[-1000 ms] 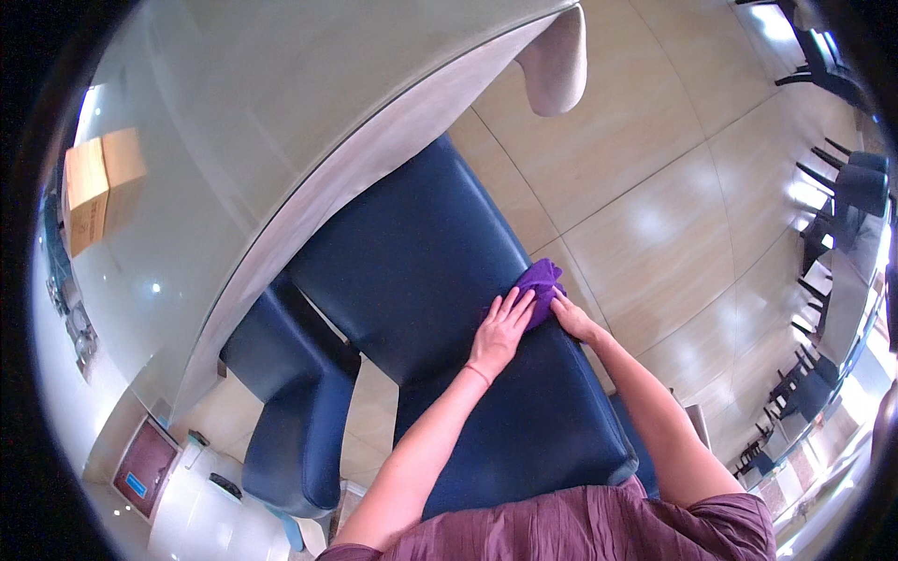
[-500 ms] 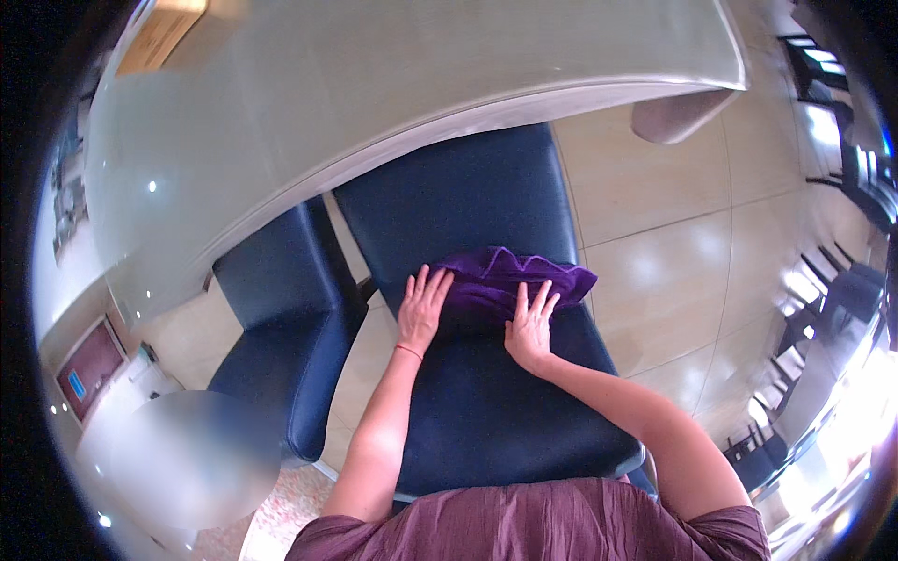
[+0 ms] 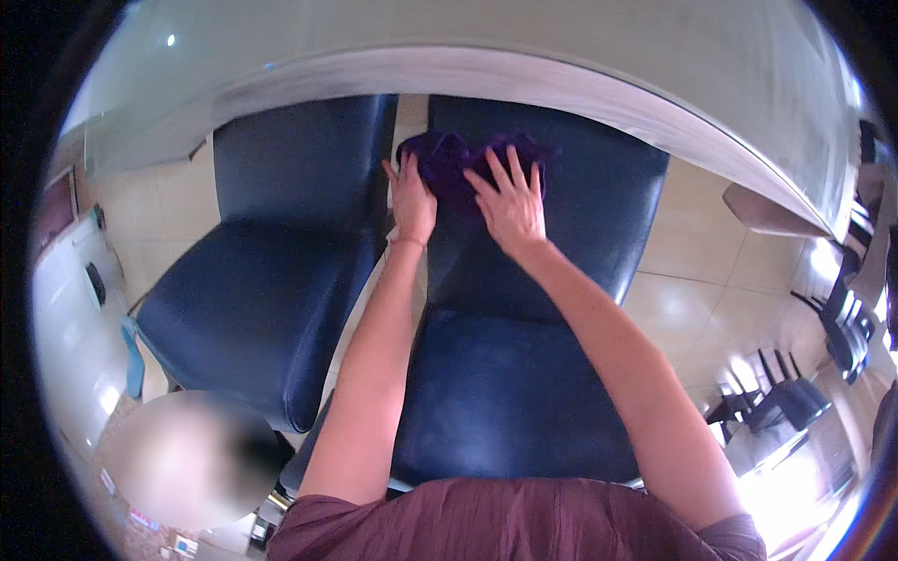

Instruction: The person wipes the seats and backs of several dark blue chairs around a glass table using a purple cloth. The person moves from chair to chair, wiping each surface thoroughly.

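Note:
A purple cloth (image 3: 451,187) lies bunched against the upper part of a dark blue chair's backrest (image 3: 599,187), towards its left side. On the cloth's left end rests my left hand (image 3: 412,206), its fingers stretched out and partly apart near the backrest's left edge. My right hand (image 3: 513,206) presses flat on the right part of the cloth with fingers spread. The cloth's portion under both palms is hidden. Below, the chair's seat (image 3: 514,402) faces me.
A second dark blue chair (image 3: 253,299) stands close by on the left. Beyond the backrests runs the thick edge of a pale table (image 3: 449,70). More dark chairs (image 3: 786,407) stand on the tiled floor (image 3: 692,290) at right.
Both hands and the cloth have moved from low on the backrest up to its upper left part. The view has shifted, showing more of the left chair.

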`<state>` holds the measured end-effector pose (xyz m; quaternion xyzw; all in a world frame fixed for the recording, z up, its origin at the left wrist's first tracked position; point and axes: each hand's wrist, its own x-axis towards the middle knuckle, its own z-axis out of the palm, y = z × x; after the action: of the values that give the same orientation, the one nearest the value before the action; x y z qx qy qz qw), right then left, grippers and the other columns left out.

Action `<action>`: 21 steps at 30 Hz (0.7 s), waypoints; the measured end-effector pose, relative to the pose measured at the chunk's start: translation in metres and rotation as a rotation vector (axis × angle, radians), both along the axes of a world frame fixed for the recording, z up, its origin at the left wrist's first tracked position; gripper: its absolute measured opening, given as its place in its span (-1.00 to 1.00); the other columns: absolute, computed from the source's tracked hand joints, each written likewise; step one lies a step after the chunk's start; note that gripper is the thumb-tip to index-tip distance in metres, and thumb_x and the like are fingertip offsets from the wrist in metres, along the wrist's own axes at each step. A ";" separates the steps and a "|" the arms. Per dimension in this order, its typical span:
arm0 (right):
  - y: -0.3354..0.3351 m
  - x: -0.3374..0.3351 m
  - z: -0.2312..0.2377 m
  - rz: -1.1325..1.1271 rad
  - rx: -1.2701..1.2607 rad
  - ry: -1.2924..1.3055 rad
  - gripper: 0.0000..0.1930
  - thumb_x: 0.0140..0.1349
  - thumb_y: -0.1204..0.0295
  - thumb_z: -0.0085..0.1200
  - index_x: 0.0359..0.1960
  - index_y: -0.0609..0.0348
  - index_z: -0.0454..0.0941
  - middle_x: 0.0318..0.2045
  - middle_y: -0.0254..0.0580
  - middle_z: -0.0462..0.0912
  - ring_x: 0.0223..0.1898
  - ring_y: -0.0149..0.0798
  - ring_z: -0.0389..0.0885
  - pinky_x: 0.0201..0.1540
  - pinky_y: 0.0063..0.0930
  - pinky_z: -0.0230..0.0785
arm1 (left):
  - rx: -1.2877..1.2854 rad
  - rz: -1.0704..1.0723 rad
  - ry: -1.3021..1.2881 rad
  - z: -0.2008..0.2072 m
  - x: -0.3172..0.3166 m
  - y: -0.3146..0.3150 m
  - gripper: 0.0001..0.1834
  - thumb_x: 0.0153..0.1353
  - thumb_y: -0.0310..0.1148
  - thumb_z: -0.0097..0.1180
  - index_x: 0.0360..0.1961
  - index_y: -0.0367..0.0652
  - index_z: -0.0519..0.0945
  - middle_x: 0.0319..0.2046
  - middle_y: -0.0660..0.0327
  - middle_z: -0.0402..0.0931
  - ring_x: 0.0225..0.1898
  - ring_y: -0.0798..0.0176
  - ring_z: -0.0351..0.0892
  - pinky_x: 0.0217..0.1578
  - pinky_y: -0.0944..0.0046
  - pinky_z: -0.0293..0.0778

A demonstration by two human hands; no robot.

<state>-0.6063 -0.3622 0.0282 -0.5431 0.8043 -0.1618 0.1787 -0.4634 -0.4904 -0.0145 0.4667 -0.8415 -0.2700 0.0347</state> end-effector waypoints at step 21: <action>0.043 0.125 0.016 0.645 0.258 -0.123 -0.70 0.33 0.17 0.04 -0.01 -0.08 0.67 0.27 -0.38 0.50 0.50 -0.11 0.06 0.53 0.08 -0.22 | 1.010 0.161 0.051 -0.003 0.224 0.148 -0.31 0.07 -0.75 -0.14 0.32 -0.28 0.41 0.23 -0.01 0.51 0.28 0.10 0.44 0.33 0.17 0.27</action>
<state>-0.4808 -0.3195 0.0440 -0.7314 0.5930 -0.0266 0.3358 -0.2398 -0.3426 -0.0172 0.4820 -0.5662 -0.6506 -0.1540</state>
